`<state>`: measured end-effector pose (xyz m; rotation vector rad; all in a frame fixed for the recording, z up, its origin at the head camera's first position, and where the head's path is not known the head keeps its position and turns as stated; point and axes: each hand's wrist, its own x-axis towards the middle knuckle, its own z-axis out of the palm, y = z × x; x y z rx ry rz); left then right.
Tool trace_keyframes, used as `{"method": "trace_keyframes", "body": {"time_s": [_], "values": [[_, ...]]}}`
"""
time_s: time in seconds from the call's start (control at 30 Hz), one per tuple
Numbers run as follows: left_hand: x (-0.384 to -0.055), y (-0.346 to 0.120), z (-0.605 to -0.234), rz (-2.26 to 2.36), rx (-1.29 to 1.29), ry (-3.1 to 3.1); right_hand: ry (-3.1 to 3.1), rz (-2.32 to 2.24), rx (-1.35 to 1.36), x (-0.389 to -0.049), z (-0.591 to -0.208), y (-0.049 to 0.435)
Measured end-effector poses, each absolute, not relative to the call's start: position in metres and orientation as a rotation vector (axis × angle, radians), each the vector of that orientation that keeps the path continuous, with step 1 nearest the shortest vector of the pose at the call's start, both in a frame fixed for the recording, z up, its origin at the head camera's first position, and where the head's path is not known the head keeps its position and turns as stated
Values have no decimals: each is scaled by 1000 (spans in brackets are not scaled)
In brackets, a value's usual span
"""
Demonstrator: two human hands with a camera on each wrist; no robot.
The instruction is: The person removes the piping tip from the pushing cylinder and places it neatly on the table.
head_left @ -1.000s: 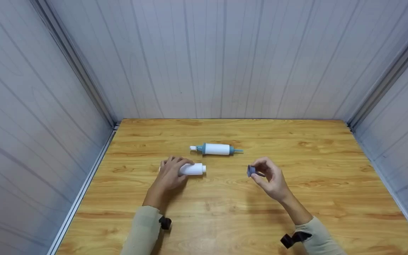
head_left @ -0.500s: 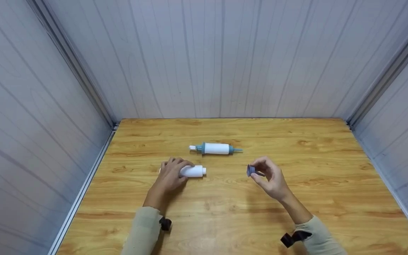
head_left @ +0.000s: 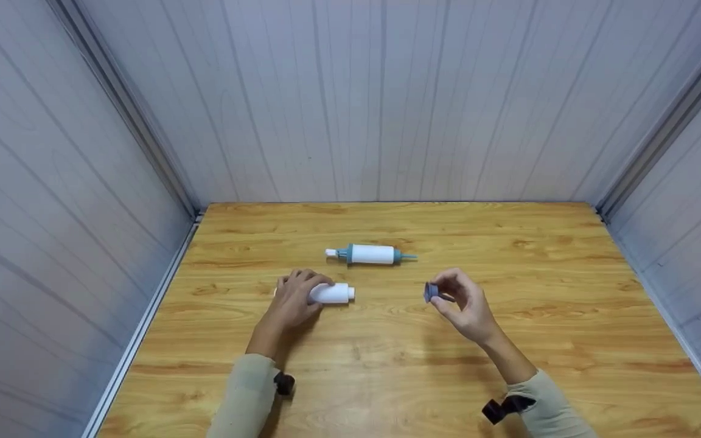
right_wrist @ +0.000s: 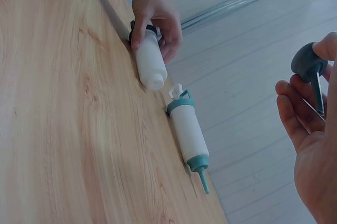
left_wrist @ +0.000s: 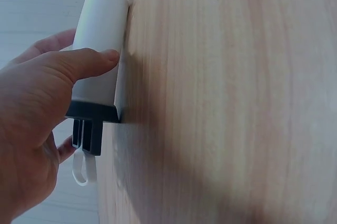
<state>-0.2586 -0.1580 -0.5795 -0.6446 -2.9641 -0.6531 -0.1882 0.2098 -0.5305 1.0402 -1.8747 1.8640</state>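
Observation:
My left hand (head_left: 294,298) grips a white squeeze bottle (head_left: 333,293) that lies on its side, with its uncapped neck towards the right. The left wrist view shows the thumb across the bottle's body. At its other end are a dark collar (left_wrist: 92,112) and a white loop (left_wrist: 84,167). My right hand (head_left: 467,311), raised to the right of the bottle, pinches a dark blue-grey nozzle cap (right_wrist: 308,62) between thumb and fingers. Its wide rim faces the bottle, and its thin spout points back towards the palm. A gap separates cap and bottle.
Behind the hands, a second squeeze bottle (head_left: 372,254) with teal ends lies on the wooden table (head_left: 362,377), its teal spout pointing right. Pale panel walls (head_left: 350,103) stand at the back and both sides. A black wrist mount (head_left: 284,384) sits on each sleeve.

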Motion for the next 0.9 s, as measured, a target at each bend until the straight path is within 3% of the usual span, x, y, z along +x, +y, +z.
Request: {"method": "trace_keyframes", "body": {"time_s": [0.9], "values": [[-252, -153, -573, -750, -749, -2866, -1844, 1853, 960, -198, -546, 208]]}}
